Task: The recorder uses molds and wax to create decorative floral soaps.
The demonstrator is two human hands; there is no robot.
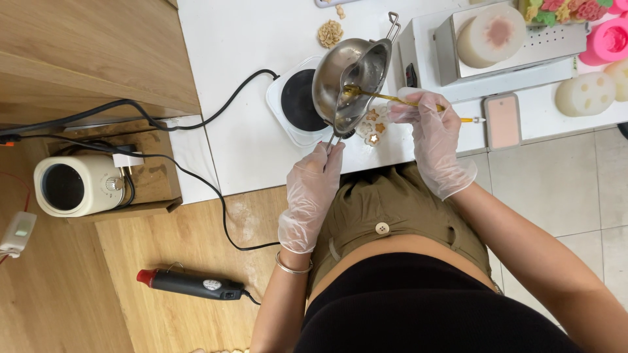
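Note:
My left hand (313,189), in a clear glove, grips the wire handle of a steel melting pot (350,82). The pot is tilted over a small white mould (373,124) with flower-shaped cavities on the white table (242,85). My right hand (428,127), also gloved, holds a thin yellow stick (399,99) whose tip reaches into the pot near its spout. A white electric hotplate with a black disc (297,101) sits just left of the pot, partly hidden by it.
A pink phone (502,121) lies right of my right hand. White and pink moulds (585,95) and a scale with a round wax block (490,36) stand at the back right. A white grinder (78,186), cables and a heat gun (190,284) are at the left.

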